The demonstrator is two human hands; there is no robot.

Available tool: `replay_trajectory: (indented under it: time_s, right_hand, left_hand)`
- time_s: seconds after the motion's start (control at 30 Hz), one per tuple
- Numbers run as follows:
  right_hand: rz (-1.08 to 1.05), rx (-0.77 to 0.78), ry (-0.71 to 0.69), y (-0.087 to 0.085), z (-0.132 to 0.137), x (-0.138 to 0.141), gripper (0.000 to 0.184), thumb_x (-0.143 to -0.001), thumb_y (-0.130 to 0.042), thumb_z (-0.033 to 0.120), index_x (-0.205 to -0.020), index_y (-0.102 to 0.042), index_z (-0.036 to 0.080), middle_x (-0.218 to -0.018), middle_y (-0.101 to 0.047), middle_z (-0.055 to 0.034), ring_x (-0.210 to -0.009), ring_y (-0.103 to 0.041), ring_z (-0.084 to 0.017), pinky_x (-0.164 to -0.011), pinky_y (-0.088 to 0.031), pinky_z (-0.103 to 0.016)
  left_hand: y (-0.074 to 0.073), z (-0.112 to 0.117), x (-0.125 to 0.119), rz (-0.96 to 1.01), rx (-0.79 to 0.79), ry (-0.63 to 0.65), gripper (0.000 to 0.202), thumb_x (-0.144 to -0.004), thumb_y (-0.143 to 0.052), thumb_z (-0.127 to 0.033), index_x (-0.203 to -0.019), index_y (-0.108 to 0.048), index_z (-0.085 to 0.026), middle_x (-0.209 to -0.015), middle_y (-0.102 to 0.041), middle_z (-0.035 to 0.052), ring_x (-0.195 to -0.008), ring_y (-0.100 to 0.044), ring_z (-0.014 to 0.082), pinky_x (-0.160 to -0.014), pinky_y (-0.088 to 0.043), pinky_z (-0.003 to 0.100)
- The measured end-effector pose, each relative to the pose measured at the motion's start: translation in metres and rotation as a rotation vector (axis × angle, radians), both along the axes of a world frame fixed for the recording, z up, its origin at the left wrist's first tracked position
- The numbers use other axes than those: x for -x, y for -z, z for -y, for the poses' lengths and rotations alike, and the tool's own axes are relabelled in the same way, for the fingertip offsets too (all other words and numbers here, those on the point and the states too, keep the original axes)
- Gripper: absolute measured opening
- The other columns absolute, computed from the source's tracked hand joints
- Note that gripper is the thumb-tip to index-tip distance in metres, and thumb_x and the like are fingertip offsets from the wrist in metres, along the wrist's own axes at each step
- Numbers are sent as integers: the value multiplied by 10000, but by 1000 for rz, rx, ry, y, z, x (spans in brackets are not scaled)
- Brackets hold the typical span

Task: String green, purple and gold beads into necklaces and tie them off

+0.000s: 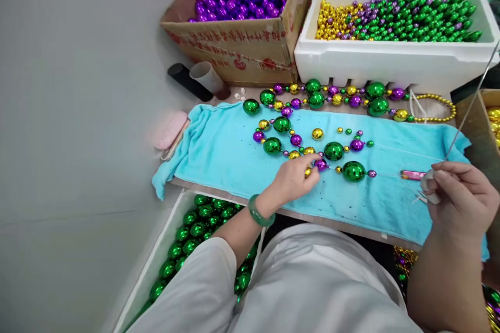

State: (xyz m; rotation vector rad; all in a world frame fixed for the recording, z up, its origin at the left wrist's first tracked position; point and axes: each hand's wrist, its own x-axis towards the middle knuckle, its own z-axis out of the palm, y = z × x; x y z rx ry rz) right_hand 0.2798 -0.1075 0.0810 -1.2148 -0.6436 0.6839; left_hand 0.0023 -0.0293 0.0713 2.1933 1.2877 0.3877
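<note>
On a turquoise towel (219, 151) lies a string of shiny beads in green, purple and gold. My left hand (291, 179), with a green bangle at its wrist, has thumb and forefinger closed on a purple bead (321, 165) of that string. Just right of it sit a large green bead (353, 171) and a small purple bead (372, 173) on the thread. Raised at the right, my right hand (463, 187) pinches a long thin metal needle (472, 101) that points up and right. Something white (428, 187) is at its fingertips; its kind is unclear. Beneath lies a pink lighter (413, 175).
Behind the towel stand a cardboard box (242, 47) of purple beads and a white foam box (390, 54) of mixed beads. A finished-looking bead strand (377, 106) lies before them. Green beads (195, 229) fill a box at lower left. A pink case (172, 130) rests by the towel.
</note>
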Motion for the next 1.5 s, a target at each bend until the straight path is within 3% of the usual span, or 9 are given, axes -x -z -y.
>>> replay_trajectory:
  time_s: [0.1,0.23,0.57,0.67,0.73,0.87,0.97,1.13,1.5]
  right_hand:
    - [-2,-12,37,3,2,-4,141,-594,-737,124,-723,-685,105,-461,-545,-10,-379,-465,-106,-336,-232,-212]
    - [5,-28,78,4,4,-8,124,-586,-722,104,-703,-682,99,-485,-554,-17,-386,-473,-108,-325,-232,-219]
    - [57,81,36,3,9,-5,104,-640,-715,126,-738,-681,116,-458,-531,8,-367,-440,-91,-314,-190,-200]
    - [6,180,-59,13,9,6,118,-658,-731,165,-755,-678,125,-478,-537,9,-391,-439,-82,-325,-196,-182]
    - [-24,230,-139,21,9,16,126,-691,-726,214,-780,-672,142,-494,-526,21,-410,-428,-72,-346,-218,-173]
    - [28,269,-288,35,7,37,155,-750,-695,302,-813,-665,164,-518,-504,32,-449,-427,-77,-408,-304,-196]
    - [148,324,-437,40,9,50,183,-778,-665,348,-803,-664,166,-521,-487,32,-464,-416,-86,-433,-313,-217]
    - [233,370,-562,47,16,60,226,-801,-621,391,-776,-654,169,-508,-417,43,-469,-356,-89,-442,-275,-230]
    - [244,380,-582,52,20,55,219,-821,-595,377,-775,-651,170,-531,-420,37,-495,-354,-93,-469,-275,-237]
  left_hand:
    - [8,-2,22,-294,34,-159,460,-878,-447,-306,-1320,-514,-195,-868,-713,64,-795,-664,227,-723,-479,310]
    - [21,-6,39,-514,60,-151,559,-900,-411,-359,-1430,-372,-186,-942,-720,107,-855,-675,269,-708,-471,330]
    - [24,-27,75,-589,79,-279,404,-882,-426,-342,-1224,-602,-218,-990,-720,116,-895,-662,278,-733,-483,346]
    - [16,-31,87,-347,151,-341,402,-848,-510,-418,-1166,-656,-220,-989,-715,103,-903,-650,272,-755,-486,350]
    - [9,-32,83,33,258,-392,395,-841,-520,-497,-1059,-690,-215,-934,-705,83,-821,-646,221,-685,-491,305]
    - [-1,-34,49,915,627,-458,347,-860,-489,-488,-939,-648,-190,-916,-666,71,-705,-625,142,-564,-485,250]
    - [-5,-41,17,1259,857,-443,219,-865,-481,-316,-928,-634,-172,-931,-658,72,-825,-649,144,-727,-544,284]
    - [-6,-55,-18,1438,978,-539,242,-919,-418,-267,-866,-621,-147,-945,-661,88,-997,-644,161,-904,-539,312]
    - [-4,-61,-36,1500,1019,-515,206,-909,-501,-289,-814,-617,-148,-912,-675,83,-1026,-648,170,-892,-550,297]
